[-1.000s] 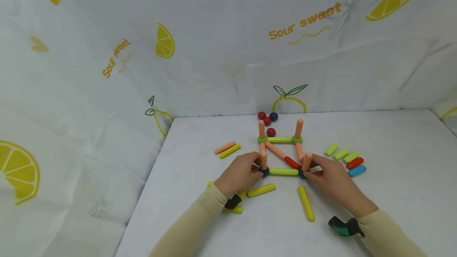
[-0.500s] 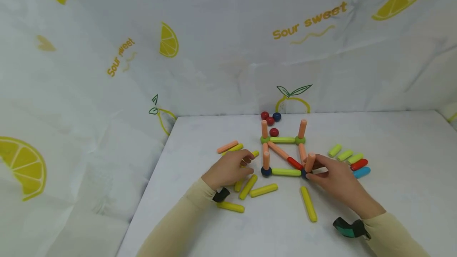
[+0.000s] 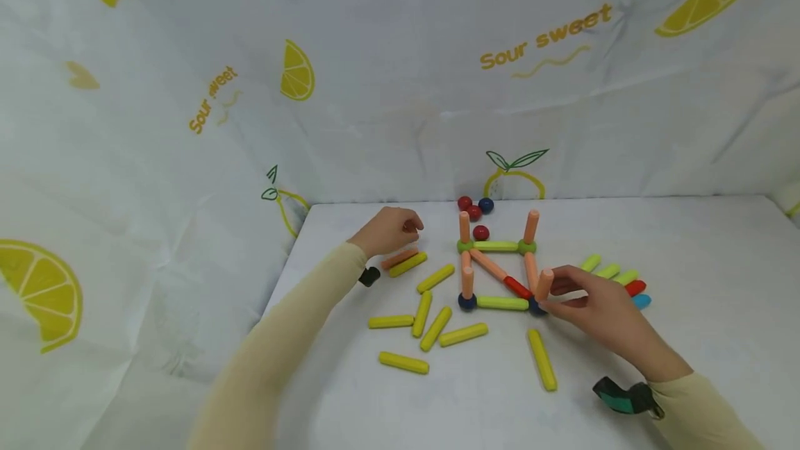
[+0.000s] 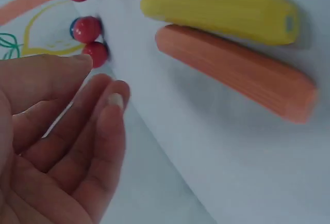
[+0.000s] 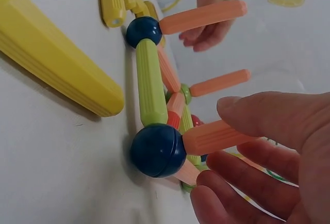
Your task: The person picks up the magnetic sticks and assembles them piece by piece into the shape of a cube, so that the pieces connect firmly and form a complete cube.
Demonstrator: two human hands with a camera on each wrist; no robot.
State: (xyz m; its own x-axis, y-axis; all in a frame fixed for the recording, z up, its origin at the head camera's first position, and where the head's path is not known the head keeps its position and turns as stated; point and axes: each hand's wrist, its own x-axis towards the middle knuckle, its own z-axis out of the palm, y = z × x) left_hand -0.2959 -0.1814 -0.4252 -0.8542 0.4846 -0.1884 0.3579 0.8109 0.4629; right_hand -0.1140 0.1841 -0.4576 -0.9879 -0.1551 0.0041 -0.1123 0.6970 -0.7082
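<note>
A frame of building sticks and balls stands on the table, with green balls point(image 3: 527, 246) at its back corners and dark blue balls point(image 5: 158, 150) at the front. Four-sided at its base, it has an orange stick rising from each corner and a diagonal of orange and red. My right hand point(image 3: 600, 311) pinches the upright orange stick point(image 5: 214, 135) at the front right corner, thumb along its side. Off to the left, my left hand point(image 3: 387, 230) hovers with loosely bent fingers and nothing in them. Near it lie an orange stick point(image 4: 237, 72) and a yellow stick point(image 4: 221, 15), side by side.
Several loose yellow sticks point(image 3: 403, 362) lie left of and in front of the frame. Short light green sticks, a red one point(image 3: 635, 288) and a blue one point(image 3: 642, 301) lie right. Red balls point(image 3: 481, 232) and a dark blue ball point(image 3: 486, 205) sit behind, near the printed cloth.
My left hand has let go of the front left corner of the frame and moved left and back, over the loose orange and yellow sticks. My right hand stays at the front right corner.
</note>
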